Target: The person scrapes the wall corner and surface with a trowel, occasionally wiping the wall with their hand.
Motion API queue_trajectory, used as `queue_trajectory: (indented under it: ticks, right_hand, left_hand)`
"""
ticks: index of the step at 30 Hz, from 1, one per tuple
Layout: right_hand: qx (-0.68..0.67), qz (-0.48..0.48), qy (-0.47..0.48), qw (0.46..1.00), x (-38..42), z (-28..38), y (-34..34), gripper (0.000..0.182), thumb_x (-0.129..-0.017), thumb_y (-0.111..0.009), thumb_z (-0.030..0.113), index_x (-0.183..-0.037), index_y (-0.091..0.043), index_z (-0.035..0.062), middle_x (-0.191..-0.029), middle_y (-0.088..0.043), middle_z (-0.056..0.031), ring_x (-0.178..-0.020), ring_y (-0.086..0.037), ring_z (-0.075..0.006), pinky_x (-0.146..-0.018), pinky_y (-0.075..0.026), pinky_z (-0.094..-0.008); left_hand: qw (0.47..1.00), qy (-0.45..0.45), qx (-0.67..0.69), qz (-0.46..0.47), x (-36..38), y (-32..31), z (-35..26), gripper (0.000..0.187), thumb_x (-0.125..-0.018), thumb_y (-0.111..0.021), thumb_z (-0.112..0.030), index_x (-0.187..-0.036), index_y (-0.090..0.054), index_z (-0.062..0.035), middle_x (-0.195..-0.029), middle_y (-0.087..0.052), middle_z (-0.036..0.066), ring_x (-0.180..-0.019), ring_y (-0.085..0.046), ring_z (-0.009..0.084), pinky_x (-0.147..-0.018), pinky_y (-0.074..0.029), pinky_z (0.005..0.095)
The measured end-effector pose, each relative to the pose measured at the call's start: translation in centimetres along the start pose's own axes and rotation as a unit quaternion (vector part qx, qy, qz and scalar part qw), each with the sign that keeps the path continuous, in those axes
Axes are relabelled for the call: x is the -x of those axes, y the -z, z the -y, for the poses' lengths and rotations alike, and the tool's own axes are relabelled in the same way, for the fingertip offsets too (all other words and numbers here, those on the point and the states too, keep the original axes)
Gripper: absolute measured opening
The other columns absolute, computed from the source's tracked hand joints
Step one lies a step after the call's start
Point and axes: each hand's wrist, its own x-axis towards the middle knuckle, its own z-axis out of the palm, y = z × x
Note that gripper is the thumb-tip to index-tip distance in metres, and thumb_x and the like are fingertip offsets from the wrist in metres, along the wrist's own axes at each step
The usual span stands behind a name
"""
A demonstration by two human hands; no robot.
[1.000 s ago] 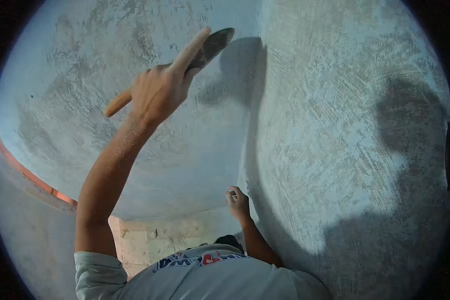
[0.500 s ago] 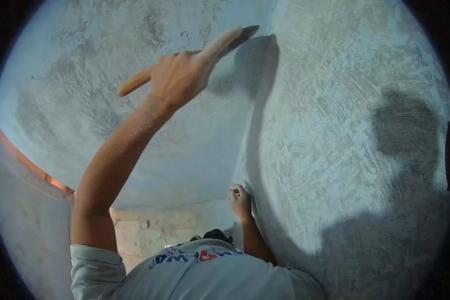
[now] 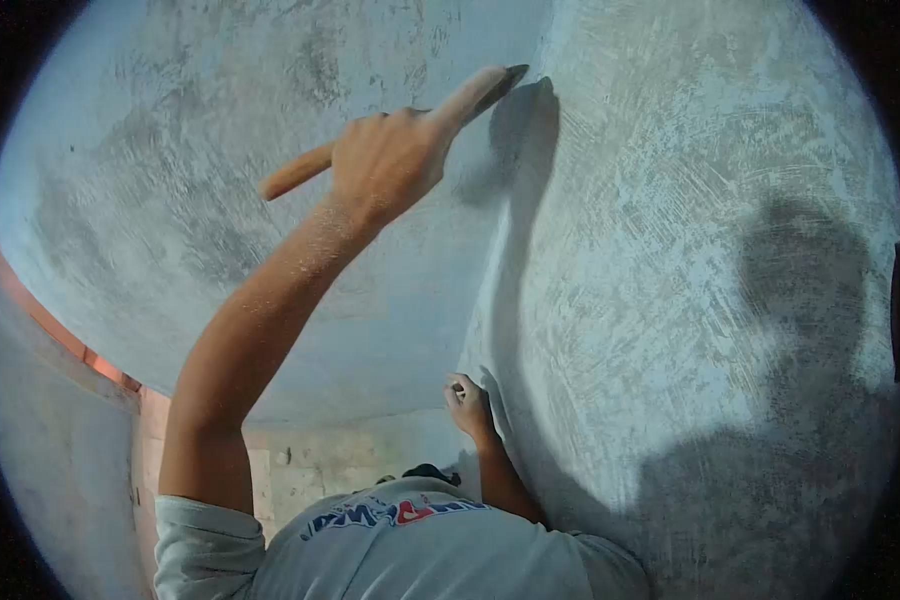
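My left hand (image 3: pixel 385 165) is raised and wrapped around the wooden handle of a putty knife (image 3: pixel 298 172). A whitened, dusty forefinger lies stretched along its dark blade, which shows almost edge-on. The blade's tip is close to the corner where the left wall surface (image 3: pixel 370 290) meets the right wall surface (image 3: pixel 650 230). Lower down, my right hand (image 3: pixel 467 405) is beside the same corner, with fingers curled in and whitish with dust. What those fingers hold, if anything, I cannot tell.
Patchy grey plaster with trowel marks covers both surfaces. Shadows of the head and arms fall on the right one. An orange-red strip (image 3: pixel 55 325) edges the left surface. Below are a pale tan area (image 3: pixel 330 460) and my grey shirt (image 3: pixel 410 560) with printed letters.
My left hand and the putty knife have moved a little right and down, the tip shifting along the corner. My right hand has moved slightly left and down, fingers still curled.
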Motion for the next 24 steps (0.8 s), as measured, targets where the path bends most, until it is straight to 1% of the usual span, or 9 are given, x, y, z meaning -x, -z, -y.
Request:
queue_trajectory:
  ticks: [1, 3, 5, 8, 11, 14, 17, 22, 24]
  right_hand:
    - [0.009, -0.005, 0.016, 1.000, -0.3, -1.7, -0.2, 0.038, -0.100, -0.072, 0.024, -0.133, -0.070, 0.0063, -0.094, -0.077, -0.0177, -0.087, -0.078, -0.0306, -0.077, -0.060, -0.0411]
    - [-0.035, 0.005, -0.065, 0.997, -0.3, -2.1, 0.9, 0.038, -0.101, -0.071, 0.028, -0.133, -0.070, 0.0082, -0.110, -0.077, -0.0220, -0.096, -0.077, -0.0381, -0.086, -0.061, -0.0470]
    - [-0.026, 0.015, -0.068, 0.997, 0.5, -1.4, 1.7, 0.038, -0.101, -0.071, 0.029, -0.133, -0.069, 0.0085, -0.110, -0.078, -0.0219, -0.097, -0.077, -0.0380, -0.087, -0.061, -0.0476]
    - [-0.010, 0.025, -0.054, 0.998, 0.0, 0.0, 0.9, 0.039, -0.102, -0.070, 0.028, -0.135, -0.069, 0.0081, -0.106, -0.078, -0.0209, -0.098, -0.078, -0.0353, -0.087, -0.061, -0.0454]
    - [0.017, 0.076, -0.016, 0.997, 0.1, -0.8, -0.9, 0.042, -0.102, -0.069, 0.029, -0.138, -0.068, 0.0071, -0.110, -0.078, -0.0217, -0.102, -0.078, -0.0350, -0.091, -0.060, -0.0441]
    - [0.024, 0.121, -0.011, 0.992, -0.7, 1.4, -1.3, 0.042, -0.101, -0.070, 0.028, -0.138, -0.067, 0.0065, -0.107, -0.078, -0.0226, -0.100, -0.077, -0.0362, -0.090, -0.060, -0.0421]
    - [-0.010, 0.106, 0.001, 0.994, -0.4, 2.2, 0.0, 0.041, -0.101, -0.070, 0.027, -0.137, -0.068, 0.0065, -0.106, -0.077, -0.0234, -0.098, -0.077, -0.0357, -0.087, -0.060, -0.0412]
    - [-0.023, 0.025, 0.011, 0.999, -1.2, 4.9, 5.0, 0.040, -0.101, -0.071, 0.016, -0.138, -0.065, 0.0018, -0.102, -0.077, -0.0204, -0.079, -0.078, -0.0285, -0.077, -0.061, -0.0397]
    - [-0.036, -0.046, 0.052, 0.997, -2.0, 6.9, 5.6, 0.046, -0.099, -0.071, 0.010, -0.143, -0.062, -0.0006, -0.102, -0.077, -0.0195, -0.086, -0.078, -0.0288, -0.077, -0.061, -0.0387]
  left_hand:
    - [0.999, 0.022, 0.024, -0.010, 1.2, 0.6, 1.1, 0.076, -0.101, -0.074, -0.023, -0.166, -0.038, -0.0375, -0.081, -0.078, 0.015, -0.064, -0.075, 0.0385, -0.059, -0.060, 0.0484]
    - [0.996, 0.048, 0.067, -0.031, 3.5, 2.7, 3.6, 0.076, -0.100, -0.074, -0.021, -0.166, -0.039, -0.0362, -0.087, -0.080, 0.017, -0.069, -0.077, 0.0385, -0.060, -0.061, 0.0476]
    - [0.991, 0.062, 0.094, -0.071, 5.8, 4.1, 6.3, 0.076, -0.098, -0.076, -0.018, -0.164, -0.042, -0.0342, -0.095, -0.081, 0.020, -0.075, -0.078, 0.0400, -0.062, -0.061, 0.0489]
    - [0.993, 0.096, 0.059, -0.043, 6.4, 4.4, 6.4, 0.077, -0.097, -0.077, -0.016, -0.164, -0.042, -0.0334, -0.098, -0.080, 0.022, -0.080, -0.078, 0.0418, -0.065, -0.061, 0.0513]
    - [0.992, 0.079, 0.095, -0.030, 3.9, 2.8, 4.1, 0.078, -0.098, -0.077, -0.018, -0.165, -0.040, -0.0349, -0.094, -0.080, 0.022, -0.080, -0.078, 0.0419, -0.065, -0.060, 0.0532]
    - [0.997, 0.056, 0.048, -0.038, 2.4, 1.5, 2.1, 0.079, -0.100, -0.073, -0.020, -0.167, -0.035, -0.0394, -0.072, -0.075, 0.012, -0.057, -0.072, 0.0329, -0.056, -0.060, 0.0482]
    - [0.996, 0.028, 0.054, -0.058, 3.7, 1.3, 3.7, 0.079, -0.101, -0.072, -0.024, -0.168, -0.033, -0.0393, -0.070, -0.074, 0.012, -0.056, -0.071, 0.0338, -0.056, -0.059, 0.0496]
    - [0.989, 0.062, 0.100, -0.088, 7.1, 3.8, 7.8, 0.077, -0.098, -0.075, -0.023, -0.165, -0.038, -0.0368, -0.085, -0.079, 0.017, -0.073, -0.078, 0.0376, -0.062, -0.061, 0.0503]
    - [0.988, 0.046, 0.090, -0.114, 6.7, 3.8, 7.7, 0.078, -0.098, -0.076, -0.023, -0.165, -0.039, -0.0372, -0.084, -0.079, 0.016, -0.071, -0.077, 0.0386, -0.062, -0.061, 0.0505]
